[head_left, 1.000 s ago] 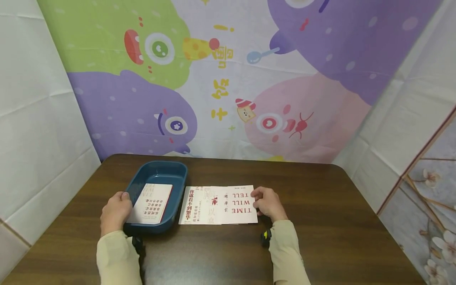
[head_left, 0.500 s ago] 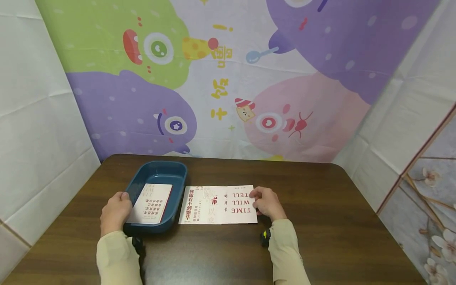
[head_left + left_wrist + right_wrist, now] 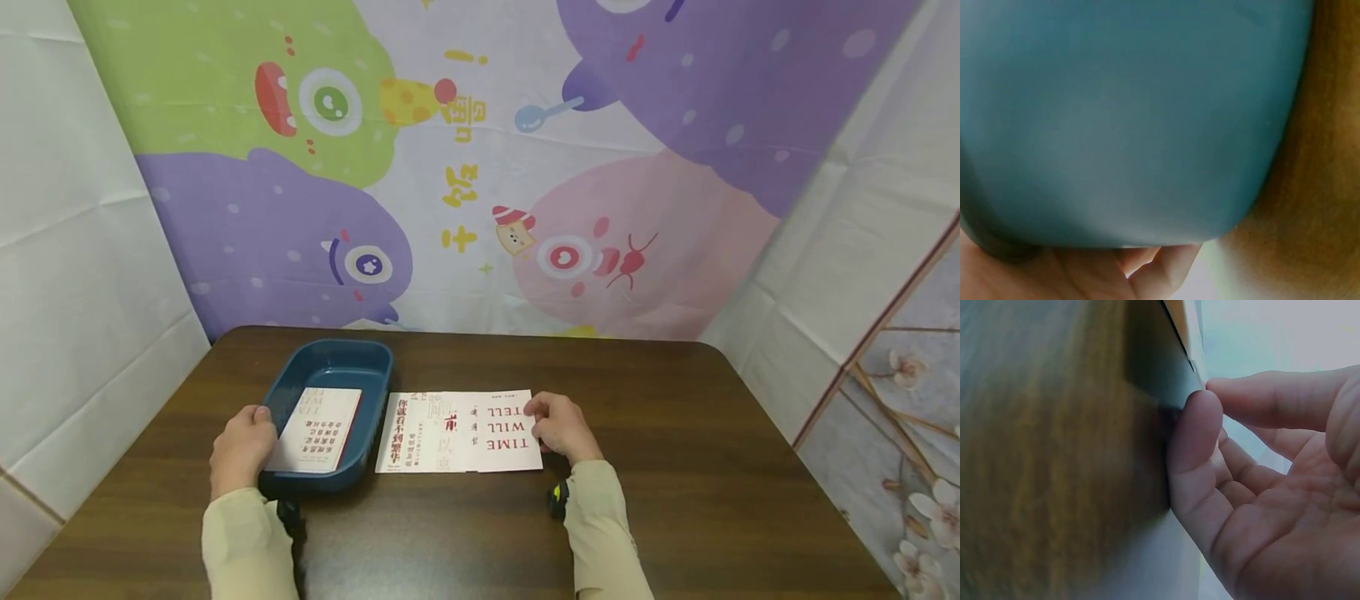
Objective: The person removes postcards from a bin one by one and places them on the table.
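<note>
While the left hand (image 3: 242, 450) held a tray (image 3: 348, 363), the right hand (image 3: 564, 429) pinched a card (image 3: 506, 429)

Where the tray stood on the bench (image 3: 435, 537), the left hand's fingers gripped its left rim. Printed cards (image 3: 318, 437) lay inside it. Just to the right, a row of cards (image 3: 412, 437) lay; whether they overlapped I could not tell. The pinched card, reading TIME WILL TELL, ended that row, its right edge held between narrowed fingers and thumb. The step seemed to be taking it up; the next move probably called for a level lift.
</note>
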{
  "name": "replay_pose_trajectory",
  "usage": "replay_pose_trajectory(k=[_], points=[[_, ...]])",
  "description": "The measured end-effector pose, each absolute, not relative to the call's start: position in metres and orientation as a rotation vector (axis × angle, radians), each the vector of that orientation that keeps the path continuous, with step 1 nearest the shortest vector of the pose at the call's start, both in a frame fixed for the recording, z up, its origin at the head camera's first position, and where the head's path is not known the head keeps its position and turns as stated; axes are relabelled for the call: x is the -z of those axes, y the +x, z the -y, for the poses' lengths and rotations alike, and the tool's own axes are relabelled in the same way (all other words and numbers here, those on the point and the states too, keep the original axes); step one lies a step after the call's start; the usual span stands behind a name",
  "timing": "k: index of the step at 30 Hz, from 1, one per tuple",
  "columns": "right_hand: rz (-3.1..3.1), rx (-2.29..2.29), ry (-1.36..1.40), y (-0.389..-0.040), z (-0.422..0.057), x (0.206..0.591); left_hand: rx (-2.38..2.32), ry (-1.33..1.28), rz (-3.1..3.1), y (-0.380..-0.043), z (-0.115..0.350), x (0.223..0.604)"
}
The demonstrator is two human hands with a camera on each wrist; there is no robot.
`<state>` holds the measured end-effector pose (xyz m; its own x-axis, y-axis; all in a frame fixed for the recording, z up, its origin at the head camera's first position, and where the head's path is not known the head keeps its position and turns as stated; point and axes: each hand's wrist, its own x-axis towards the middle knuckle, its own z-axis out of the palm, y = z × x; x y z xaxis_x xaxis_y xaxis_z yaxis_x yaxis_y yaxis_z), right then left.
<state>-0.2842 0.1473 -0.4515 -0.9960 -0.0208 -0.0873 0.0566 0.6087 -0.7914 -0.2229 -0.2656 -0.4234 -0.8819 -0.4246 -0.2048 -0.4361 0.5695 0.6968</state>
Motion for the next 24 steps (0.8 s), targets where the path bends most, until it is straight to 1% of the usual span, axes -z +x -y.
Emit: replay_pose_trajectory(k=[24], points=[[-2.738, 1.269, 0.016, -0.2813, -0.1506, 0.4431, -1.243, -0.773, -2.778, -0.2227, 0.2635, 0.4215]])
